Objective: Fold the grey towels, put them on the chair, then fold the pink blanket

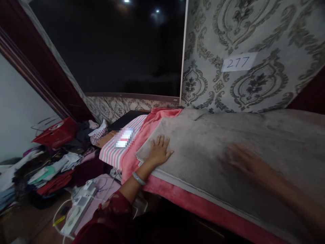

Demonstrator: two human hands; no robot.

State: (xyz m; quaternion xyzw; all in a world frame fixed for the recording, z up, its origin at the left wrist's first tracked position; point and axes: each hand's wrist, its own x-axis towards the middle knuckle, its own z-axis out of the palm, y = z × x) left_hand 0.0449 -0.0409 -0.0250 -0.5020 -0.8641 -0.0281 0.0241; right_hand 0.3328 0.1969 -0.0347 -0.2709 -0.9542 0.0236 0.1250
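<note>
A large grey plush blanket [203,149] is spread flat over a pink blanket [142,142], whose edge shows at the left and along the front. My left hand [159,151] lies on the grey blanket near its left corner, palm down with the fingers spread. Farther right, my right hand [238,156] is over the same blanket, smeared by motion; whether it touches the cloth I cannot tell. Under the pink blanket at the left, a striped pink, white and grey cloth [114,152] sticks out, with a pixelated bright phone-like object [125,138] on it.
A dark television [114,51] stands behind, beside patterned wallpaper [203,40] bearing a paper marked 277 [239,62]. At the left are piled clothes [58,169], a red bag [57,132] and a white power strip [80,206] with cables.
</note>
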